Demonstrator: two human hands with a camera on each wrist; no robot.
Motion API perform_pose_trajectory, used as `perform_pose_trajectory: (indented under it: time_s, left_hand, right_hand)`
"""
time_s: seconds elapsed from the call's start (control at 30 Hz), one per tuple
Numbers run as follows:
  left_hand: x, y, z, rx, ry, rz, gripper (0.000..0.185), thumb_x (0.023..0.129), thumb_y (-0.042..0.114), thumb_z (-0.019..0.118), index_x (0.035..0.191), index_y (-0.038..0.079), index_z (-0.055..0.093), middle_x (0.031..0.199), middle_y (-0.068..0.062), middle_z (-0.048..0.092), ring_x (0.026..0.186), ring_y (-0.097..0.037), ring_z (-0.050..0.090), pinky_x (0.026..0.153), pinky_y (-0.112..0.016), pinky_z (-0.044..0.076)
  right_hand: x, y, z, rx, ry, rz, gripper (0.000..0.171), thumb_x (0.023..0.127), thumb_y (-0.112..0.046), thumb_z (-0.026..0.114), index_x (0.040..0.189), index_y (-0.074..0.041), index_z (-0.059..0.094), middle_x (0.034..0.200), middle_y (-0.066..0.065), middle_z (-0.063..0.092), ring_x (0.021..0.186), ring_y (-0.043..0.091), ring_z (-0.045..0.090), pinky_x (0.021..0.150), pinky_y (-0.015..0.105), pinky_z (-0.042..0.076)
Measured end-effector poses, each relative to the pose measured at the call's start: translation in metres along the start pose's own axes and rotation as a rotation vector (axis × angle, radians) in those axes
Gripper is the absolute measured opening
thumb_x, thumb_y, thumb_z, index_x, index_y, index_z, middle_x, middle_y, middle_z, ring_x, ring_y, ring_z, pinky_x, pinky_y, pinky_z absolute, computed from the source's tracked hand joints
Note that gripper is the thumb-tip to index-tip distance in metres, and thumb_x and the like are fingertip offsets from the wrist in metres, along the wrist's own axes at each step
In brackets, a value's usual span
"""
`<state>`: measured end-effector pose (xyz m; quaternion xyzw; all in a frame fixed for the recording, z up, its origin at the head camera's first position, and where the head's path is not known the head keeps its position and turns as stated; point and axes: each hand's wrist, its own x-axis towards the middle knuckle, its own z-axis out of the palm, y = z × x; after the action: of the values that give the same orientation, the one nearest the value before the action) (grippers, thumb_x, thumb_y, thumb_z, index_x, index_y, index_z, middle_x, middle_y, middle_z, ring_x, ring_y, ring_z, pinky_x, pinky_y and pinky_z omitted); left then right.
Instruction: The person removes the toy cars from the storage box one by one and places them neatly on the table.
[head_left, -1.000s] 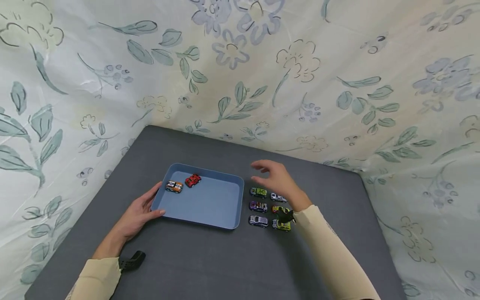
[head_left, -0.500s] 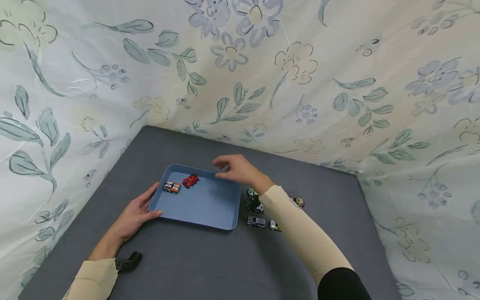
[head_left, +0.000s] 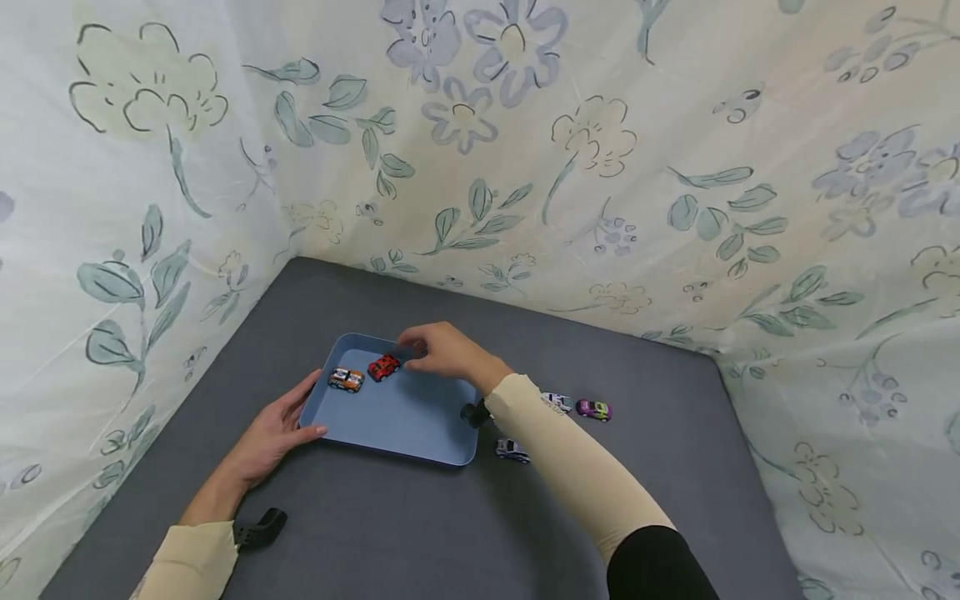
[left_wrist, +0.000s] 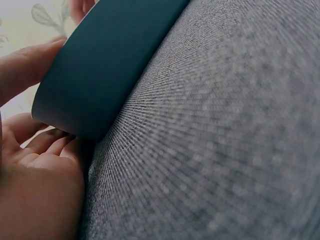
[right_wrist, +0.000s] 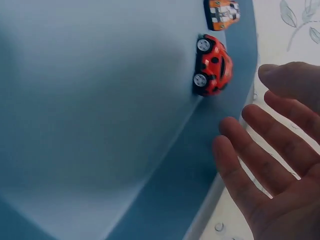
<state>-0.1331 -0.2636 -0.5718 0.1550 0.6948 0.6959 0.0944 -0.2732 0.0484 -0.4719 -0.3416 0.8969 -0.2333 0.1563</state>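
A blue tray (head_left: 420,417) sits on a grey table (head_left: 375,533). The left hand (head_left: 273,429) rests against the tray's near left corner, fingers straight, thumb on the rim. The right hand (head_left: 442,350) hovers over the tray's far edge, fingers relaxed and holding nothing, just beside a red toy car (head_left: 384,367). An orange toy car (head_left: 347,379) lies next to it inside the tray.

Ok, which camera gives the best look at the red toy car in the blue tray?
The right wrist view: the red car is close and sharp, wheels visible, beside the right hand. The head view shows it small in the tray. The left wrist view shows only the tray's outer wall, no car.
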Motion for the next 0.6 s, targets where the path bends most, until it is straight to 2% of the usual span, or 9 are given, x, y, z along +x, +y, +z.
perform_pose_trajectory:
  time_s: [0.13, 0.27, 0.4, 0.5, 0.6]
  left_hand:
    - [0.002, 0.001, -0.001, 0.004, 0.002, -0.006, 0.093, 0.101, -0.006, 0.072, 0.172, -0.004, 0.011, 0.173, -0.037, 0.008, 0.16, -0.022, 0.025, 0.108, -0.013, 0.043]
    - [0.003, 0.0, -0.002, 0.004, 0.004, -0.004, 0.094, 0.101, -0.005, 0.073, 0.172, -0.004, 0.011, 0.173, -0.038, 0.01, 0.158, -0.016, 0.029, 0.107, -0.013, 0.043]
    - [0.002, -0.001, -0.003, 0.002, 0.007, -0.013, 0.094, 0.101, -0.006, 0.073, 0.171, -0.005, 0.011, 0.173, -0.038, 0.01, 0.156, -0.011, 0.031, 0.107, -0.013, 0.043]
    - [0.002, -0.002, -0.003, 0.006, 0.011, -0.011, 0.094, 0.101, -0.006, 0.073, 0.171, -0.004, 0.011, 0.172, -0.039, 0.01, 0.159, -0.017, 0.029, 0.107, -0.013, 0.043]
    - [0.003, -0.004, -0.003, 0.007, 0.007, -0.001, 0.093, 0.101, -0.005, 0.072, 0.172, -0.003, 0.012, 0.173, -0.037, 0.011, 0.16, -0.024, 0.027, 0.108, -0.014, 0.043]
  right_hand:
    - [0.005, -0.001, 0.009, -0.025, -0.003, -0.002, 0.041, 0.103, -0.017, 0.078, 0.144, -0.015, 0.072, 0.134, 0.003, 0.073, 0.103, 0.012, 0.07, 0.086, 0.029, 0.056]
    - [0.009, -0.005, 0.018, -0.101, -0.016, -0.002, 0.046, 0.104, -0.017, 0.076, 0.149, -0.018, 0.068, 0.133, 0.003, 0.073, 0.097, 0.012, 0.066, 0.084, 0.029, 0.053]
    - [0.017, -0.01, 0.025, -0.192, -0.039, -0.002, 0.049, 0.106, -0.02, 0.074, 0.154, -0.018, 0.064, 0.141, 0.002, 0.071, 0.114, 0.015, 0.067, 0.097, 0.031, 0.052]
    - [0.022, -0.013, 0.03, -0.233, -0.046, -0.004, 0.05, 0.106, -0.02, 0.073, 0.155, -0.018, 0.062, 0.146, 0.002, 0.068, 0.128, 0.017, 0.065, 0.104, 0.031, 0.051]
    - [0.026, -0.014, 0.033, -0.251, -0.039, 0.005, 0.048, 0.106, -0.018, 0.073, 0.153, -0.016, 0.064, 0.145, 0.003, 0.068, 0.13, 0.018, 0.064, 0.106, 0.032, 0.051]
